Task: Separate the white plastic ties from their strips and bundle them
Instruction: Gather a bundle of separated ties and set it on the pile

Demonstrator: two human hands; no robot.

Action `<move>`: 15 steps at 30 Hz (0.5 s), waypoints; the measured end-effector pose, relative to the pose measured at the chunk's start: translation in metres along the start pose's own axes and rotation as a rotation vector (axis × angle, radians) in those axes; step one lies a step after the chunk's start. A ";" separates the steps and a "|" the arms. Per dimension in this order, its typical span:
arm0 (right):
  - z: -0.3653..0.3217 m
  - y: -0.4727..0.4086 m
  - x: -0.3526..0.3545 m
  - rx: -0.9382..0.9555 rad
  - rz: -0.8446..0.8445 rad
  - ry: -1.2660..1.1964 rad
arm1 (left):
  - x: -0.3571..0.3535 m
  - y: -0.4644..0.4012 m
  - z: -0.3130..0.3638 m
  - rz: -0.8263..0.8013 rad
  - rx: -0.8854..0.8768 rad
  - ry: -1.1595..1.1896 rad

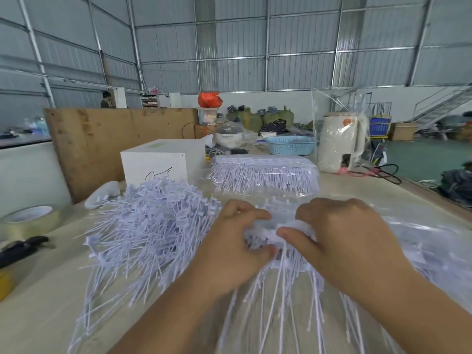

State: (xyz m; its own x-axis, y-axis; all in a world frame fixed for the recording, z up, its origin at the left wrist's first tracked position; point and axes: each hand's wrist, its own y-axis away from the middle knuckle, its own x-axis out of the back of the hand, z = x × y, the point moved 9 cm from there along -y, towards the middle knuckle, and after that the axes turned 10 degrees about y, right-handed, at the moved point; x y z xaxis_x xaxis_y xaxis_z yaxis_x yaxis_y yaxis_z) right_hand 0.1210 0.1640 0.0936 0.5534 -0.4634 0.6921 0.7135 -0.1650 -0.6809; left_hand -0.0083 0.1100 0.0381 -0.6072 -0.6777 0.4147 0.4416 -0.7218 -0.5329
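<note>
I hold both hands over the middle of the table (51, 315). My left hand (237, 241) and my right hand (339, 241) sit close together, each with fingers and thumb curled around the head end of one strip of ties (278, 241). The left thumb presses the strip from below; the right thumb lies across its top. The tails of these ties hang toward me, fanned out and blurred.

A loose pile of ties (153, 226) lies just to the left of my left hand, its tails pointing toward the near table edge. A wrapped stack of strips (265, 172) rests farther back, behind my hands. Clear plastic sheet (421, 226) covers the table on the right.

A white box (158, 162) stands behind the loose pile. A roll of tape (30, 221) sits at the left edge, with a black-handled tool (23, 249) just in front of it. A blue basket (291, 145) and a white appliance (339, 141) stand at the far end.
</note>
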 end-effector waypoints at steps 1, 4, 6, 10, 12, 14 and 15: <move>-0.005 0.000 0.000 0.021 -0.001 -0.025 | -0.006 0.001 0.002 -0.044 -0.007 0.062; -0.011 0.002 -0.003 0.028 -0.022 -0.118 | -0.018 0.005 0.013 -0.141 -0.063 0.118; -0.012 0.001 -0.007 0.007 -0.104 -0.173 | -0.018 0.005 0.016 -0.139 -0.071 0.117; -0.007 0.004 -0.021 -0.066 -0.246 -0.262 | -0.012 0.004 0.023 -0.092 -0.146 -0.046; 0.000 0.009 -0.027 -0.113 -0.296 -0.354 | -0.008 0.005 0.028 -0.092 -0.182 -0.109; 0.007 0.014 -0.036 -0.161 -0.384 -0.369 | -0.007 0.006 0.032 -0.117 -0.204 -0.132; 0.011 0.016 -0.041 -0.182 -0.448 -0.348 | -0.007 0.007 0.034 -0.122 -0.218 -0.139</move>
State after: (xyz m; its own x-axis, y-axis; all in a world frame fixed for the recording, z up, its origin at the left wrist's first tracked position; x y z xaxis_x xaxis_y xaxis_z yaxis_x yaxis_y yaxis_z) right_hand 0.1144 0.1903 0.0566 0.3456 -0.0062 0.9383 0.8418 -0.4397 -0.3130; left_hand 0.0212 0.1049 0.0569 -0.5440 -0.6111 0.5749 0.2094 -0.7624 -0.6123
